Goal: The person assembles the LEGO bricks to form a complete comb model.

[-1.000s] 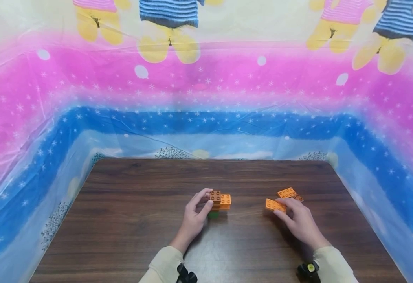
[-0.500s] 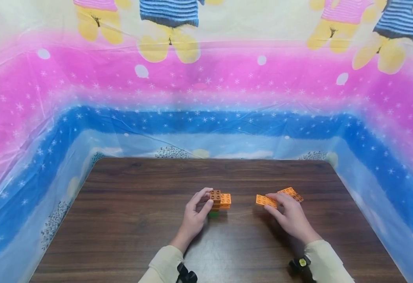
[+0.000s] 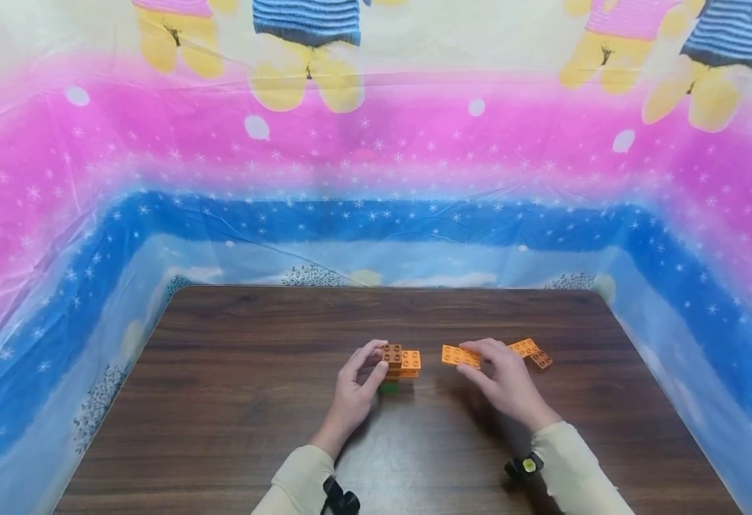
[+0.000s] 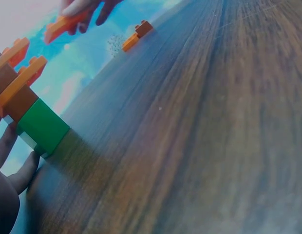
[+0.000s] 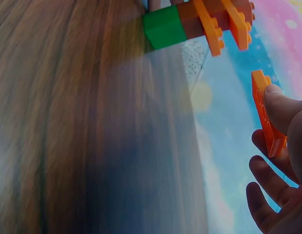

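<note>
A tower of toy building bricks stands on the table, with a green brick (image 4: 44,126) at its foot. Above that, brown bricks alternate with flat orange bricks that jut out to the right, and a brown brick (image 3: 391,356) tops it. My left hand (image 3: 353,386) holds the tower from its left side, thumb in front and fingers behind. To the right of the tower, my right hand (image 3: 509,379) pinches a flat orange brick (image 5: 266,112) between thumb and fingers. This brick is raised above the table, studs up, a short gap from the tower.
Behind my right hand, a loose flat orange brick (image 3: 524,347) lies against a small brown brick (image 3: 541,358) on the dark wooden table (image 3: 253,429). A patterned cloth (image 3: 376,222) hangs around the table's back and sides.
My right hand has carried the flat orange brick leftward and slightly up, closer to the tower, uncovering more of the loose bricks. The left hand has stayed in place on the tower.
</note>
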{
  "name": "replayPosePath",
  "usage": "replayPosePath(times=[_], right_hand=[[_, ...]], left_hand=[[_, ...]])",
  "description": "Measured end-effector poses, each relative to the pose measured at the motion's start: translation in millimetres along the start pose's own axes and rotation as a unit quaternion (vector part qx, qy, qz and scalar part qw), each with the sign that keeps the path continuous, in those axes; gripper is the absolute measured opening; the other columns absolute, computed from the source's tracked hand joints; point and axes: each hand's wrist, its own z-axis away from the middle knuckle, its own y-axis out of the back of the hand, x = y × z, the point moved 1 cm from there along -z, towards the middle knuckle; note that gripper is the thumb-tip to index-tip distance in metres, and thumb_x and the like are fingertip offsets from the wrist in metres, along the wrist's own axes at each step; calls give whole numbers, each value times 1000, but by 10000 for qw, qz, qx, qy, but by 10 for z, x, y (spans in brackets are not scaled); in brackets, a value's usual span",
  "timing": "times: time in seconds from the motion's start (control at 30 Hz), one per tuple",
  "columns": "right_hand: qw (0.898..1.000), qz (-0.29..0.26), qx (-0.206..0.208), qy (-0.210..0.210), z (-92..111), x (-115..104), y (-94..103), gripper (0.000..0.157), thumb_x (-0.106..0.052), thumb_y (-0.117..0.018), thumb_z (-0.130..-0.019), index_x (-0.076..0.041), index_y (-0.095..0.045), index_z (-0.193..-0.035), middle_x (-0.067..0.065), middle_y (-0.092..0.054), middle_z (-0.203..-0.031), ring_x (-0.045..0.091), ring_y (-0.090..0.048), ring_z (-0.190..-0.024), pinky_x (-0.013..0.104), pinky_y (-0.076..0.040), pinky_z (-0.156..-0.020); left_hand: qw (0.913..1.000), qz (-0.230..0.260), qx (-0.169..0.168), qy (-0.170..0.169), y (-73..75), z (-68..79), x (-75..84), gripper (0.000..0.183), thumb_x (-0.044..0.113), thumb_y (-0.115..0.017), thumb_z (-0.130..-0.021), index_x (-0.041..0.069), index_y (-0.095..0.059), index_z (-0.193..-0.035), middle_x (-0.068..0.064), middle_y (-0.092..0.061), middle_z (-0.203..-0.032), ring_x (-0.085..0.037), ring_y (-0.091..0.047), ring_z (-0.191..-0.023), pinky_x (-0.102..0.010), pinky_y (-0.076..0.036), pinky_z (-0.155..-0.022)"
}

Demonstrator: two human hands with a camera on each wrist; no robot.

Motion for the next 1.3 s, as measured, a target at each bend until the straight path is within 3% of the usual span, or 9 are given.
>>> replayPosePath(times=[0.37, 0.63, 1.0, 1.3], right_hand=[[9979, -434, 99, 481, -238, -266, -130, 36, -21, -79, -96, -10, -72, -130, 2, -72, -122, 18, -68, -109, 44, -60, -85], [9966, -630, 72, 531, -360, -444, -186, 38, -22, -79, -96, -13, -71, -132, 0, -72, -124, 17, -67, -115, 43, -59, -90], [9939, -889, -81, 656, -430, -596, -274, 36, -22, -78, -97, -12, -71, -131, 0, -72, -125, 17, -66, -116, 47, -59, -91], [9925, -834, -178, 877, -458, -665, -324, 34, -24, -76, -99, -14, -72, -131, -3, -72, -120, 16, -65, -112, 42, -59, -87]], left_hand=[[10000, -38, -32, 39, 5, -2, 1, 34, 14, -65, -105, 15, -66, -139, -7, -68, -124, -24, -66, -118, -39, -57, -95], [10000, 18, 60, 67, 6, 1, -5, 34, 13, -66, -103, 19, -67, -137, -7, -69, -123, -24, -66, -117, -38, -57, -94], [10000, 36, -10, 88, 8, 1, 8, 35, 15, -66, -104, 19, -66, -138, -6, -69, -123, -26, -66, -117, -38, -56, -94], [9999, 52, -16, 88, 4, 2, 18, 35, 15, -66, -104, 18, -66, -139, -7, -69, -123, -26, -67, -116, -39, -56, -95]])
